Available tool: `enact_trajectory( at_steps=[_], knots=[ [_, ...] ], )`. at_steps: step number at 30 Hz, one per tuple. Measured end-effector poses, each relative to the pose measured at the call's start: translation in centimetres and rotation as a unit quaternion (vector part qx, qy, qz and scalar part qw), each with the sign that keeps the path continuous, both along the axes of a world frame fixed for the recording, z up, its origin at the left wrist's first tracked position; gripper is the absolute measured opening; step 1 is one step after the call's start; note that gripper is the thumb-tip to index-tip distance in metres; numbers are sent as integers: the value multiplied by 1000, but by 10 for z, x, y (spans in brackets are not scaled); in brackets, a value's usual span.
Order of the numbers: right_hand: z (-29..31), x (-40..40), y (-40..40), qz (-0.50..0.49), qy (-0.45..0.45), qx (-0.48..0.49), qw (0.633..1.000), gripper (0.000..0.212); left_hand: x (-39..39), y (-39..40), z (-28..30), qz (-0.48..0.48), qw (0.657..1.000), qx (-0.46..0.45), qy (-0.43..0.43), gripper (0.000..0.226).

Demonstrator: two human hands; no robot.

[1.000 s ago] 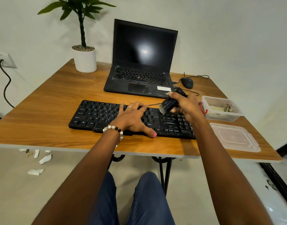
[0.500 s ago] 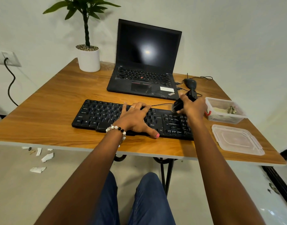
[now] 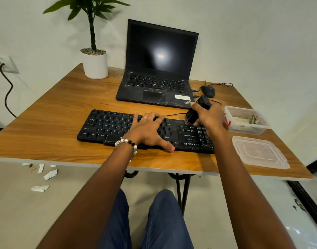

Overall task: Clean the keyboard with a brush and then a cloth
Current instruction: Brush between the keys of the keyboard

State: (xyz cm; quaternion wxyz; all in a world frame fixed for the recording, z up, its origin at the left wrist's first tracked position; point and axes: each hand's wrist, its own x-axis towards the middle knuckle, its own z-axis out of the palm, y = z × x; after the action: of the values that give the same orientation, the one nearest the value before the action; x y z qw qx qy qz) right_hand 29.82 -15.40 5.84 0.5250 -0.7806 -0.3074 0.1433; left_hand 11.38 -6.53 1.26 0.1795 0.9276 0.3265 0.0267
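Note:
A black keyboard (image 3: 107,125) lies across the front of the wooden table (image 3: 55,112). My left hand (image 3: 148,131) rests flat on its middle keys, fingers spread, thumb on the front edge. My right hand (image 3: 210,118) grips a black brush (image 3: 196,111) over the keyboard's right end. The bristles point down and touch the keys above the number pad. A clear plastic box (image 3: 247,129) to the right holds a crumpled cloth (image 3: 253,119).
A black laptop (image 3: 159,72) stands open behind the keyboard, with a mouse (image 3: 208,91) and cables to its right. A potted plant (image 3: 95,63) is at the back left. The box's lid (image 3: 260,152) lies at the front right. Paper scraps (image 3: 46,174) litter the floor.
My right hand swept the brush away to the right and back edge, then brought it down onto the keys above the number pad. My left hand stayed put.

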Motion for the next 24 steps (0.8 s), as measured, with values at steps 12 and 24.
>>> enact_trajectory(
  at_steps=[12,24],
  knots=[
    [24,-7,-23,116,4,-125,985,27,0,-1,0,1,1000,5,1,129],
    [11,2,-23,62,-73,-80,992,21,13,-8,18,-23,997,-22,72,127]
  ],
)
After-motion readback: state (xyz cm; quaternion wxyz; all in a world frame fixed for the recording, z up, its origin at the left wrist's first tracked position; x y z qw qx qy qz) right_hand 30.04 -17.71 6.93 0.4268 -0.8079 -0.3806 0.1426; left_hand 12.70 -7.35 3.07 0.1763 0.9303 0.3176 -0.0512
